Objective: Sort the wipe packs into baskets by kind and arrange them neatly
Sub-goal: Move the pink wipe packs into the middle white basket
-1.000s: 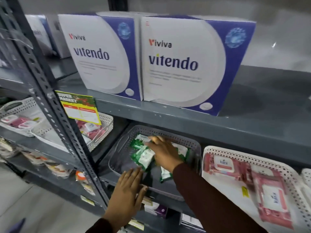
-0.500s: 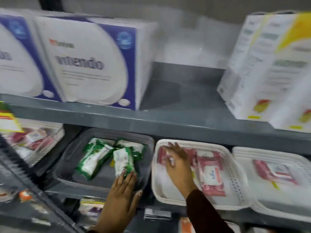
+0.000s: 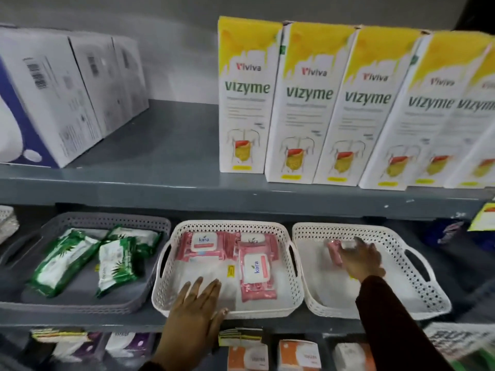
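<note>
Three baskets stand side by side on the middle shelf. The grey basket (image 3: 88,219) at the left holds three green wipe packs (image 3: 64,261). In the white middle basket (image 3: 227,226) lie pink wipe packs (image 3: 255,269) marked kara. My left hand (image 3: 199,303) rests flat, fingers spread, over that basket's front rim. The white right basket (image 3: 417,263) holds one pink pack (image 3: 334,251); my right hand (image 3: 360,259) lies over it, and whether the fingers grip the pack is blurred.
Above, a shelf carries tall yellow-and-white Vizyme boxes (image 3: 246,103) and white-and-blue boxes (image 3: 48,103). The shelf below holds orange and purple packets (image 3: 247,357). A yellow price tag (image 3: 483,216) hangs at the right edge.
My view has swung right. My right hand went from the middle basket to the right basket; my left hand shifted from the grey basket's front to the middle basket's front.
</note>
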`<state>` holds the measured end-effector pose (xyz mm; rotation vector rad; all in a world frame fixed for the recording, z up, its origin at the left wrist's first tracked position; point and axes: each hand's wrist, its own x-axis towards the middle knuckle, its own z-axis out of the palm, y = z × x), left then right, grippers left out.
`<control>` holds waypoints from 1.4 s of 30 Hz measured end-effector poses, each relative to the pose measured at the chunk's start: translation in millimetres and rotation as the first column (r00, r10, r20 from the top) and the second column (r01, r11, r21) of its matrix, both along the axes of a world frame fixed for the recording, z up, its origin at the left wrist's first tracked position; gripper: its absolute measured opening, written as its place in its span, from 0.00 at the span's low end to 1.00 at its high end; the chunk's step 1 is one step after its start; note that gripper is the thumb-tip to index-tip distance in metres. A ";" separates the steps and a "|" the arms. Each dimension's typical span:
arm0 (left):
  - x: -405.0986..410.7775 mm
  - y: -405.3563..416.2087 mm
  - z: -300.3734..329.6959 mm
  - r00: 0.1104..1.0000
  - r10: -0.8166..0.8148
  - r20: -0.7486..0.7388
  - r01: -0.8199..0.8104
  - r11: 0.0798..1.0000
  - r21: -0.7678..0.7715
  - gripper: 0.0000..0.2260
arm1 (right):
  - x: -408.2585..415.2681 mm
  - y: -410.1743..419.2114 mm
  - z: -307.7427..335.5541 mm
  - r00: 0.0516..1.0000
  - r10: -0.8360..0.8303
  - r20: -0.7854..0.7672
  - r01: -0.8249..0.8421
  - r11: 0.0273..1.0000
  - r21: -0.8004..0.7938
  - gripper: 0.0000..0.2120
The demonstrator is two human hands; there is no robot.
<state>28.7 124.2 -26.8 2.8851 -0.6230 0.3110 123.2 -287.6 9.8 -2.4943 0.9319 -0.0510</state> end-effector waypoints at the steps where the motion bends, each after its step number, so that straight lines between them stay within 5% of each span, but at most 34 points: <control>1: -1.1 -0.2 0.5 1.000 0.002 -0.006 -0.002 1.000 0.002 0.26 | 0.6 -5.1 -2.5 0.999 0.049 -0.021 -0.049 0.999 0.000 0.41; 4: -3.5 -1.9 0.2 1.000 0.010 -0.021 -0.011 1.000 -0.027 0.25 | -10.0 -0.1 -4.2 0.990 0.126 -0.057 -0.126 0.992 -0.004 0.41; 11: -2.6 -2.0 -1.7 0.999 -0.029 0.016 0.029 0.999 -0.040 0.26 | -23.6 31.7 4.8 0.958 0.233 -0.167 -0.251 0.963 -0.095 0.22; 15: -6.3 7.3 -6.4 1.000 0.011 -0.003 -0.011 0.999 -0.036 0.28 | -33.4 32.3 12.7 0.974 0.223 0.023 -0.224 0.967 0.120 0.23; 19: -8.2 32.6 -7.3 0.999 0.050 0.005 -0.050 0.999 -0.023 0.28 | -53.1 57.1 30.8 0.950 0.075 0.302 -0.118 0.985 0.128 0.28; 23: -6.6 49.5 -5.7 1.000 0.010 0.010 -0.009 0.999 -0.045 0.26 | -66.2 146.9 61.0 0.828 0.173 0.534 -0.400 0.848 0.346 0.25; 31: 1.0 58.7 4.7 0.994 -0.104 0.042 0.105 0.994 -0.030 0.16 | -28.6 301.1 4.8 0.731 0.624 0.277 -0.655 0.755 0.025 0.28; 36: 22.0 63.1 32.6 0.982 -0.121 -0.144 0.075 0.954 -0.290 0.13 | -18.7 297.6 -3.4 0.762 0.562 0.322 -0.613 0.786 0.081 0.24; 38: 48.6 63.9 40.2 0.992 -0.111 -0.057 0.100 0.980 -0.174 0.11 | -20.6 279.0 -2.2 0.830 0.408 0.382 -0.442 0.897 0.004 0.22; 42: 93.1 44.4 48.1 0.968 -0.249 -0.025 0.247 0.934 0.259 0.32 | -32.4 241.8 -13.0 0.944 0.253 0.212 -0.260 0.966 0.003 0.29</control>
